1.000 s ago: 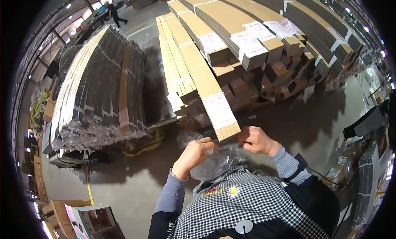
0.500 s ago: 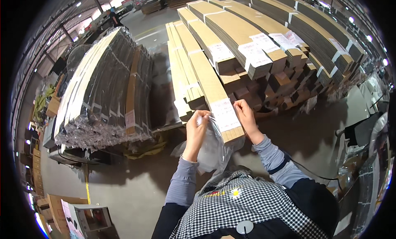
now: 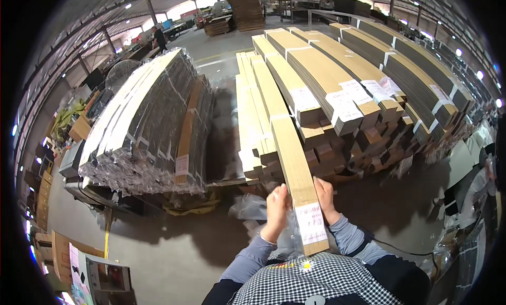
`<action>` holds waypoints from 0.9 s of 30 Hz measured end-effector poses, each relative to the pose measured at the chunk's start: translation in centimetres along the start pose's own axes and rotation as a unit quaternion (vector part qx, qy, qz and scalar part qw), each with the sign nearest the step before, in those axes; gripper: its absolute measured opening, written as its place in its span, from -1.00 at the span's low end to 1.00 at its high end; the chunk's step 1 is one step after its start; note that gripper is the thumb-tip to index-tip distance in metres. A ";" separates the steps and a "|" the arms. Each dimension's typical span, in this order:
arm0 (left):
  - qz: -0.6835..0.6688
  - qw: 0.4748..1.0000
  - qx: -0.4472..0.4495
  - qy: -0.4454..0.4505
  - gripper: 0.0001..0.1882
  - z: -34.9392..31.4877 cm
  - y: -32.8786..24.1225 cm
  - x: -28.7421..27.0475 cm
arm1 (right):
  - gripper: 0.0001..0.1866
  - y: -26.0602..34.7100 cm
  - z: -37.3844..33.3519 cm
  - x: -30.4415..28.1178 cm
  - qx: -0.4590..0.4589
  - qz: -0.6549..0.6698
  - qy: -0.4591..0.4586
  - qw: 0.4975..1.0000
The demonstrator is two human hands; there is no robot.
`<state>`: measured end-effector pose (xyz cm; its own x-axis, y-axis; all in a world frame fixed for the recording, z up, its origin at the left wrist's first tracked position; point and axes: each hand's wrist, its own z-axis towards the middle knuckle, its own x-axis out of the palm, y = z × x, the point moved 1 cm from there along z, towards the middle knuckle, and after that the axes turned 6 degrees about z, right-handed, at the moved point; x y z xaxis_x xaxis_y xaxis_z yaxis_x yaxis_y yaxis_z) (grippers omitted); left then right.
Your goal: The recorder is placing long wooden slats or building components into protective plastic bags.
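A long bundle of brown cardboard strips (image 3: 293,163), bound with a white band, slopes from the pile toward my body. Its near end carries a white label (image 3: 312,223). Clear plastic film (image 3: 293,234), seemingly a bag, lies around that end and hangs off its left side. My left hand (image 3: 277,207) is closed in a fist at the bundle's left edge, with film bunched at the fingers. On the opposite edge my right hand (image 3: 326,199) is curled, thumb up, against the cardboard. Whatever its fingers pinch is hidden.
Banded cardboard bundles (image 3: 311,68) are piled ahead and to the right. A film-wrapped stack (image 3: 142,115) stands on the left. An open carton (image 3: 66,252) sits at lower left, and plastic sheeting (image 3: 448,242) lies at right. Another person (image 3: 159,39) stands far back.
The bundle's labelled end has come nearer to my body, and the hands now sit behind the label rather than beside it. The view has tilted up.
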<state>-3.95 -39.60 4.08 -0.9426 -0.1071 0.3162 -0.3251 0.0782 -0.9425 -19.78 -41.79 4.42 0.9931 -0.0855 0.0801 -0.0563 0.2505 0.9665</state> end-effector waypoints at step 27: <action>0.462 0.868 0.151 -0.099 -0.31 -7.9 2.1 -13.3 | -0.91 -5.9 -6.5 7.9 0.056 0.010 0.161 0.985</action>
<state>7.28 -30.15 -1.24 -0.7486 -0.3079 -0.5872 0.6267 -0.0392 -0.7783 -10.98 -37.65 -2.27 0.9718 0.2332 0.0344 -0.0683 0.1388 0.9880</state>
